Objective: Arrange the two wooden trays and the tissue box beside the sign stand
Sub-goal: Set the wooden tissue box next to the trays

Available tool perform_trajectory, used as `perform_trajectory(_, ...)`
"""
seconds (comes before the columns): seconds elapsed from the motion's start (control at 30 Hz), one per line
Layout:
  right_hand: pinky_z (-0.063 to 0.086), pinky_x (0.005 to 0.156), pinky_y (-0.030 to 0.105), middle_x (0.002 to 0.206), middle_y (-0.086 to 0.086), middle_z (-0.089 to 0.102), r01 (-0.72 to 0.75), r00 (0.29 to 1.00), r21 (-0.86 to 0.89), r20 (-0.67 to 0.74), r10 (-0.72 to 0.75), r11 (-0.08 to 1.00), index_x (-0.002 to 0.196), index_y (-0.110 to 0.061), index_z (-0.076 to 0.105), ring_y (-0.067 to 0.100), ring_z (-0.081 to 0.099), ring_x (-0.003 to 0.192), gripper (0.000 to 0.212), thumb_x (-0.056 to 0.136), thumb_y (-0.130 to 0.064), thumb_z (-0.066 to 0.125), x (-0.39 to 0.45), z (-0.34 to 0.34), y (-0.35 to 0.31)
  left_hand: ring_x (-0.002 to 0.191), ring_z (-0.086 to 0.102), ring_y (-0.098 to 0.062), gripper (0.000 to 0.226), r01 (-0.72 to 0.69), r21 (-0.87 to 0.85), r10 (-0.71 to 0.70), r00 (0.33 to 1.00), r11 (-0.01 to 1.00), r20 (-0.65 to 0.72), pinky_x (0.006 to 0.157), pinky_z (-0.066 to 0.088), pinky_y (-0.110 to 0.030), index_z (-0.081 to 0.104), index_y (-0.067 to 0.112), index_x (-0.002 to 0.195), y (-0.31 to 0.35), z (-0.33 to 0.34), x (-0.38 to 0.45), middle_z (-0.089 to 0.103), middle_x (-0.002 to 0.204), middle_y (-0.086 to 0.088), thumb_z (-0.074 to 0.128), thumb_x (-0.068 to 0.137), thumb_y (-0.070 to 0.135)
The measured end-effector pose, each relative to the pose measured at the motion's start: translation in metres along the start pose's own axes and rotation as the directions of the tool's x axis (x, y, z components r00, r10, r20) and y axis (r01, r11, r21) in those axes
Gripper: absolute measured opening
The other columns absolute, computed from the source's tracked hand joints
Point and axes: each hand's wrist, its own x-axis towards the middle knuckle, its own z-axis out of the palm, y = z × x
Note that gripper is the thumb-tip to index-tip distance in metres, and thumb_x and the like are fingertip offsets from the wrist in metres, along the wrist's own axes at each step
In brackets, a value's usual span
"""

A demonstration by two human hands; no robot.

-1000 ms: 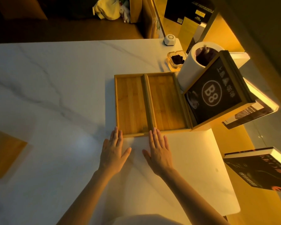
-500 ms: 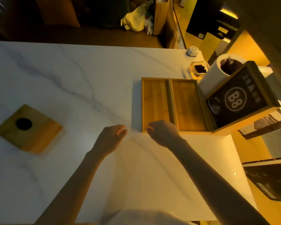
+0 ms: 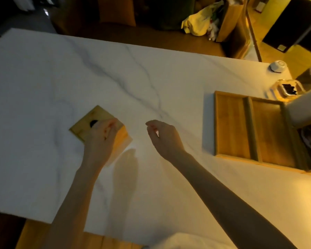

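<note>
Left hand (image 3: 101, 139) on tissue box (image 3: 83, 127), trays (image 3: 255, 130) empty

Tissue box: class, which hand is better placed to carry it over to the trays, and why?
The left hand. It already lies on the tissue box, fingers over its top. The right hand hovers apart, loosely curled and holding nothing, between the box and the trays.
</note>
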Motion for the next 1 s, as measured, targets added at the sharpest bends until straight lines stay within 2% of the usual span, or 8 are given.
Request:
perform_trajectory(0.1, 0.034, 0.104, 0.034, 0.138, 0.009, 0.049, -0.113, 0.988, 0.171, 0.123, 0.092, 0.979, 0.136, -0.015, 0.036, 0.023, 0.046, 0.125, 0.042, 0.095, -0.022, 0.04, 0.009, 0.034, -0.008, 0.119, 0.044, -0.03, 0.037, 0.047, 0.13, -0.04, 0.998, 0.99, -0.053, 0.09, 0.039, -0.037, 0.044, 0.008, 0.127, -0.038, -0.01, 0.011, 0.044, 0.137, -0.018, 0.042, 0.092, 0.021)
perform_trajectory(0.17, 0.021, 0.111, 0.033, 0.152, 0.004, 0.027, -0.204, 0.955, 0.243, 0.261, 0.138, 0.948, 0.144, -0.019, 0.015, 0.02, 0.026, 0.138, 0.053, 0.096, -0.028, 0.037, 0.014, 0.051, -0.012, 0.138, 0.021, -0.03, 0.047, 0.082, 0.182, -0.076, 0.996, 0.98, -0.038, 0.109, 0.025, -0.045, 0.033, 0.011, 0.134, -0.063, -0.012, 0.017, 0.024, 0.15, -0.016, 0.041, 0.091, 0.029)
perform_trajectory(0.27, 0.01, 0.115, 0.036, 0.157, -0.002, 0.005, -0.339, 0.894, 0.307, 0.399, 0.204, 0.889, 0.145, -0.021, -0.002, 0.018, 0.009, 0.143, 0.063, 0.096, -0.037, 0.036, 0.022, 0.07, -0.018, 0.142, 0.003, -0.034, 0.066, 0.157, 0.234, -0.153, 0.988, 0.959, -0.036, 0.113, 0.013, -0.05, 0.017, 0.006, 0.139, -0.089, -0.012, 0.021, 0.006, 0.153, -0.021, 0.047, 0.087, 0.034)
perform_trajectory(0.4, 0.016, 0.114, 0.038, 0.156, 0.002, 0.01, -0.443, 0.845, 0.34, 0.467, 0.26, 0.83, 0.145, -0.016, 0.001, 0.022, 0.014, 0.142, 0.069, 0.094, -0.042, 0.039, 0.028, 0.078, -0.029, 0.143, -0.003, -0.028, 0.096, 0.343, 0.049, -0.342, 0.939, 0.938, -0.036, 0.115, 0.007, -0.041, -0.004, 0.007, 0.141, -0.103, -0.01, 0.024, -0.005, 0.154, -0.017, 0.063, 0.078, 0.036)
perform_trajectory(0.5, 0.033, 0.101, 0.039, 0.144, 0.014, 0.037, -0.425, 0.851, 0.303, 0.454, 0.262, 0.853, 0.138, -0.007, 0.022, 0.031, 0.038, 0.127, 0.054, 0.095, -0.032, 0.042, 0.03, 0.074, -0.036, 0.142, 0.012, -0.024, 0.107, 0.492, -0.183, -0.494, 0.869, 0.851, 0.039, 0.115, 0.017, -0.041, -0.005, 0.015, 0.141, -0.11, -0.01, 0.027, 0.008, 0.155, -0.008, 0.069, 0.07, 0.043)
perform_trajectory(0.63, 0.041, 0.09, 0.042, 0.127, 0.018, 0.052, -0.4, 0.877, 0.261, 0.386, 0.285, 0.878, 0.127, -0.004, 0.037, 0.033, 0.05, 0.113, 0.043, 0.094, -0.03, 0.045, 0.032, 0.076, -0.04, 0.121, 0.047, -0.018, 0.081, 0.495, -0.306, -0.492, 0.866, 0.813, 0.092, 0.101, 0.042, -0.043, 0.036, 0.027, 0.126, -0.114, -0.013, 0.024, 0.049, 0.129, 0.005, 0.073, 0.058, 0.052)
perform_trajectory(0.77, 0.041, 0.06, 0.031, 0.1, 0.013, 0.057, -0.384, 0.894, 0.265, 0.345, 0.285, 0.884, 0.111, -0.004, 0.044, 0.025, 0.053, 0.08, 0.035, 0.092, -0.033, 0.048, 0.03, 0.084, -0.038, 0.119, 0.05, -0.018, 0.057, 0.455, -0.401, -0.455, 0.885, 0.795, 0.103, 0.102, 0.043, -0.044, 0.044, 0.022, 0.121, -0.111, -0.014, 0.023, 0.053, 0.129, -0.001, 0.072, 0.072, 0.03)
perform_trajectory(1.0, 0.038, 0.059, 0.031, 0.095, 0.013, 0.058, -0.361, 0.929, 0.316, 0.203, 0.309, 0.877, 0.103, -0.003, 0.049, 0.021, 0.049, 0.075, 0.032, 0.089, -0.031, 0.053, 0.025, 0.059, -0.027, 0.121, 0.048, -0.019, 0.055, 0.371, -0.349, -0.355, 0.928, 0.861, 0.111, 0.105, 0.04, -0.044, 0.047, 0.025, 0.12, -0.085, -0.006, 0.014, 0.054, 0.129, 0.0, 0.065, 0.071, 0.039)
